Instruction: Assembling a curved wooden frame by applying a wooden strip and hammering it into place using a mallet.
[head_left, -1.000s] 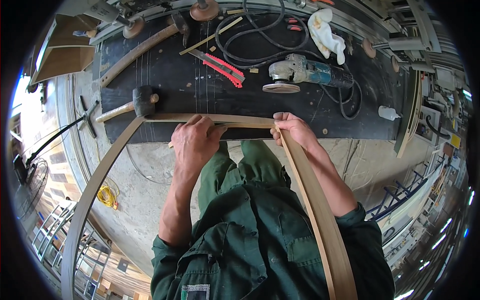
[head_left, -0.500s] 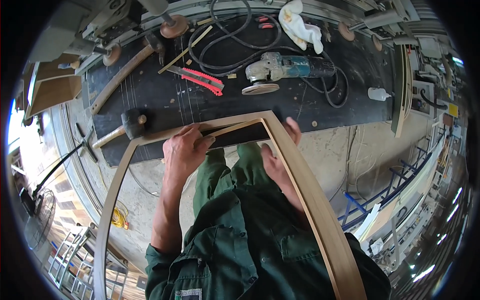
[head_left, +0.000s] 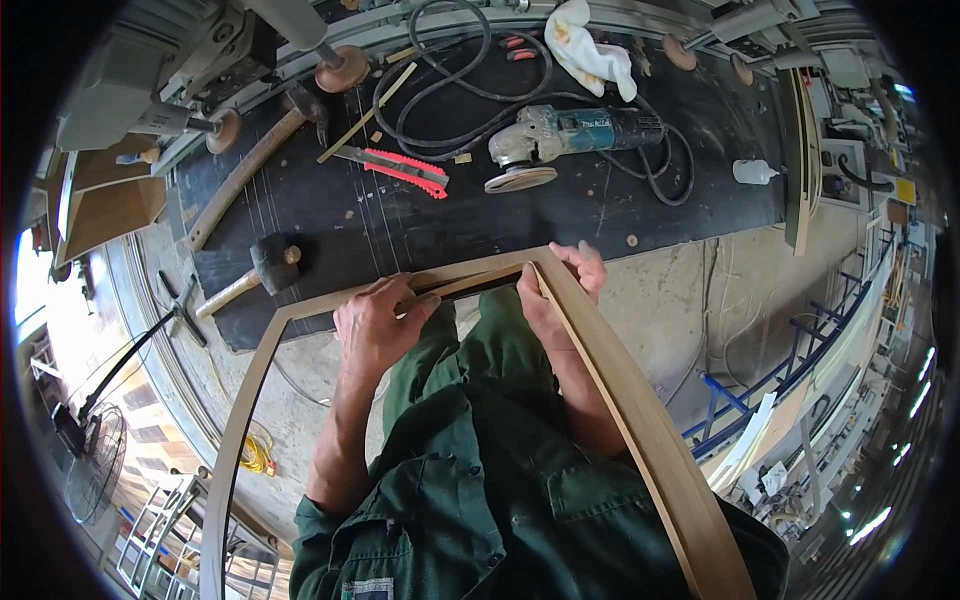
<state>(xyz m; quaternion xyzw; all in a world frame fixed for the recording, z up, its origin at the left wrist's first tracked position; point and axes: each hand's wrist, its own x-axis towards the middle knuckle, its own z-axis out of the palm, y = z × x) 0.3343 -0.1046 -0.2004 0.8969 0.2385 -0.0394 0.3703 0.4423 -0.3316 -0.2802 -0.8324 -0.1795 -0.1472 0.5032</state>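
Observation:
A large pale wooden frame (head_left: 634,415) surrounds my forearms, its far rail lying near the bench's front edge. Along the inner side of that rail runs a thin wooden strip (head_left: 478,281), slanting slightly away from it at the left. My left hand (head_left: 376,325) is closed around the far rail, with thumb and fingers at the strip's left end. At the far right corner my right hand (head_left: 560,292) grips the frame, fingers on the outer side and thumb at the inner corner by the strip's end.
On the black bench (head_left: 480,220) lie a rubber mallet (head_left: 272,264), a hammer (head_left: 250,165), a red utility knife (head_left: 405,172), an angle grinder (head_left: 570,137) with coiled cord, a white cloth (head_left: 590,50) and a small white bottle (head_left: 754,172). Clamp pads (head_left: 342,68) line the back.
My right hand has closed on the frame's far right corner, where it was beside it with fingers apart. The frame's far rail has shifted slightly toward me. My left hand keeps its hold.

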